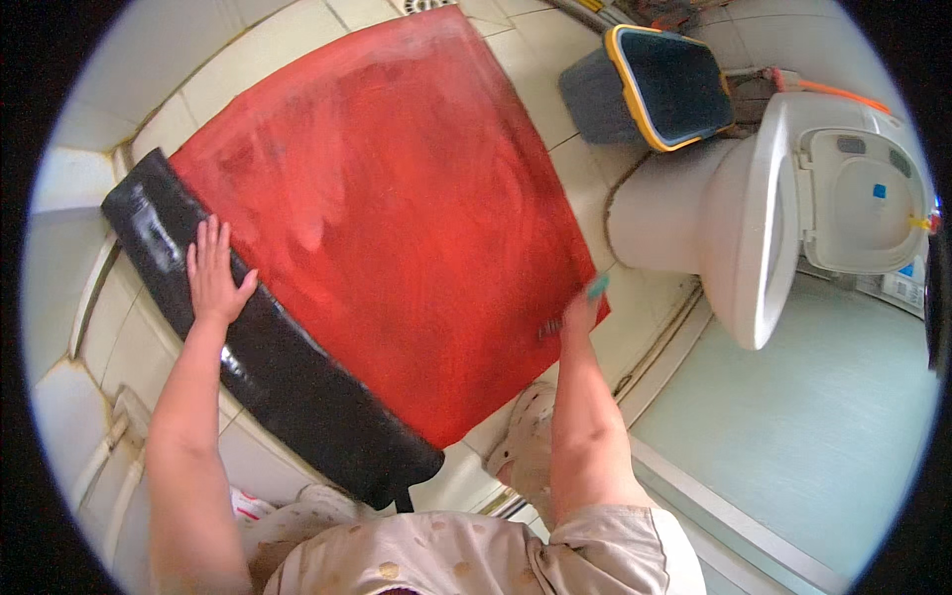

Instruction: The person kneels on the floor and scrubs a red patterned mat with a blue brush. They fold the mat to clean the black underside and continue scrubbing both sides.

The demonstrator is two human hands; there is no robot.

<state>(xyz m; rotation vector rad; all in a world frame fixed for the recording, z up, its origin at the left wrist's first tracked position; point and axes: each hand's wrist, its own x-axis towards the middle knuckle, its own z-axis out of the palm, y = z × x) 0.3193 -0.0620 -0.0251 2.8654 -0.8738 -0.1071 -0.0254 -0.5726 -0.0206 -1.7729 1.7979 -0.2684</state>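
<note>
A large red mat (387, 198) lies spread in front of me, wet-looking and streaked with pale smears. Along its left side the mat is turned over, showing a glossy black underside (288, 397). My left hand (215, 273) rests flat on this black fold, fingers stretched out and thumb on the red edge. At the mat's right edge my right hand (578, 315) is closed around what looks like a scrubbing brush (597, 288) with a green part. Motion blurs the brush, and its bristle side against the red surface is hard to make out.
A white toilet (674, 218) stands at the right, beside a dark bucket (600, 99) with a yellow rim. A frosted glass panel (793, 416) fills the lower right. White pipes (119, 486) run along the left wall. My shoe (526, 431) is by the mat's near corner.
</note>
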